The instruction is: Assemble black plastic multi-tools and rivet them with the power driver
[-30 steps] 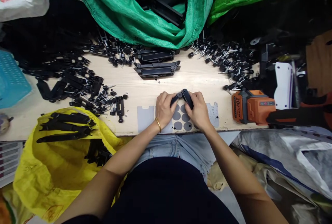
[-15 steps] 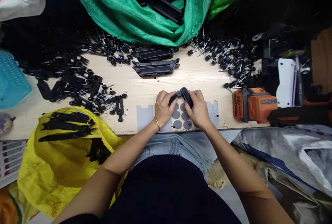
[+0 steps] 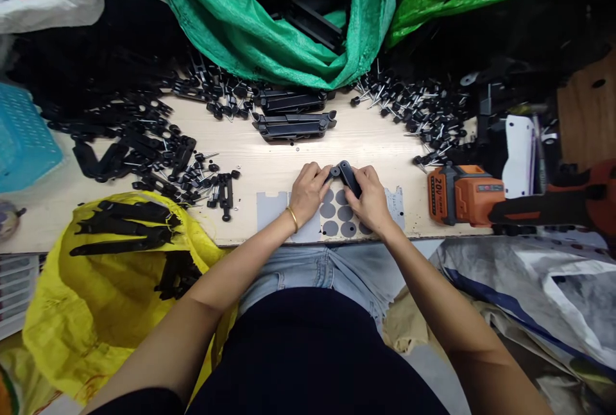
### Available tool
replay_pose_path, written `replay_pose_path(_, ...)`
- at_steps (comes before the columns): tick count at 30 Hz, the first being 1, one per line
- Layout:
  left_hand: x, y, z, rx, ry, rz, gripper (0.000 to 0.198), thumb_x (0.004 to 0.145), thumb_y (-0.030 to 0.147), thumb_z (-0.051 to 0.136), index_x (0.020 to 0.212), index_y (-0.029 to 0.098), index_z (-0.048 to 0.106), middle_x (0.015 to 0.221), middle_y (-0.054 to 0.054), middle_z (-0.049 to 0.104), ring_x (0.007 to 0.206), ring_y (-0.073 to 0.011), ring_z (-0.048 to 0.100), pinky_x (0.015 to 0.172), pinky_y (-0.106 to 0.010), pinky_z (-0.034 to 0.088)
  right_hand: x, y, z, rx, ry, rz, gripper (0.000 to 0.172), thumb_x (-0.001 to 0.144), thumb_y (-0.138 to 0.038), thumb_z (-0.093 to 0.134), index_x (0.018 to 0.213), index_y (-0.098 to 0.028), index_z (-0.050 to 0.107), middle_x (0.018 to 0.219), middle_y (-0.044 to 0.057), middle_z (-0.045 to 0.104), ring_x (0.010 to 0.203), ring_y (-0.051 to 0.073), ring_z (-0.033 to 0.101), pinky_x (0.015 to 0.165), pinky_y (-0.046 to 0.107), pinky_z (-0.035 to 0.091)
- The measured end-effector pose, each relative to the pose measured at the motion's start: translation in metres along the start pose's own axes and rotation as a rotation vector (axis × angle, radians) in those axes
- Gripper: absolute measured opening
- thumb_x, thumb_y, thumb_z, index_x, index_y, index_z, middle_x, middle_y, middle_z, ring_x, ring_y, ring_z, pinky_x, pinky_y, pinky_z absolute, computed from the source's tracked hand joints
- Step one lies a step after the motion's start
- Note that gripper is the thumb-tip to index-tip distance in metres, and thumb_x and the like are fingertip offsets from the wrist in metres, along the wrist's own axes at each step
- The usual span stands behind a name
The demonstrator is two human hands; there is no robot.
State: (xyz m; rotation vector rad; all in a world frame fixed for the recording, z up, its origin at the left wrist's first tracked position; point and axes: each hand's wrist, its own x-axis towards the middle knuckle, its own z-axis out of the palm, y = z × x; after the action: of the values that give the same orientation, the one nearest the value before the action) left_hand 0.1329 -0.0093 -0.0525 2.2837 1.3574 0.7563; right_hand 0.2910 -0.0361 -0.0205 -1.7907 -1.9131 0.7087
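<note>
My left hand (image 3: 308, 195), with a gold bangle at the wrist, is closed on a dark plastic piece with a round end (image 3: 334, 172); the fingers cover most of it. In my right hand (image 3: 369, 200) is a black plastic bar (image 3: 350, 179) with a rounded, ringed end. The two round ends lie close together; whether they are joined I cannot tell. Below the hands on the bench lies a sheet with dark grey discs (image 3: 328, 211), partly hidden by my right hand. Folded black brackets (image 3: 294, 126) lie beyond my hands.
Loose black parts (image 3: 180, 158) spread over the left, and black-headed screws (image 3: 407, 104) at back right. An orange battery tool (image 3: 474, 194) lies right. A green sack (image 3: 269, 56) hangs over the back edge; a yellow sack (image 3: 106, 312) stands open at front left.
The camera view has shifted slightly. My left fingers now cover more of the dark piece, leaving mainly its round end showing. The right hand keeps its hold on the bar.
</note>
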Motion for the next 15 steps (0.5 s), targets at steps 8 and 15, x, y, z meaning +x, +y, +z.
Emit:
replay_pose_path(8, 0.0060, -0.0012, 0.0054, 0.095, 0.004, -0.011, 0.033, 0.095, 0.027, 0.036, 0.117, 0.011, 0.055, 0.084, -0.008, 0.051, 0.082, -0.0205, 0.048, 0.073, -0.034, 0.046, 0.0000, 0.0006, -0.0012, -0.006, 0.023, 0.015, 0.040, 0.079, -0.019, 0.046, 0.118, -0.014, 0.054, 0.091, 0.008, 0.049, 0.086, 0.023, 0.051, 0.080, 0.036, 0.046)
replay_pose_path(15, 0.0081, -0.0042, 0.0015, 0.183, -0.034, 0.049, 0.035, 0.096, 0.029, 0.034, 0.117, 0.010, 0.054, 0.082, -0.008, 0.052, 0.082, -0.0205, 0.048, 0.071, -0.032, 0.046, -0.0002, 0.0043, 0.0024, 0.019, 0.053, -0.009, 0.041, 0.078, -0.018, 0.048, 0.118, -0.015, 0.054, 0.089, 0.007, 0.048, 0.084, 0.023, 0.051, 0.077, 0.038, 0.046)
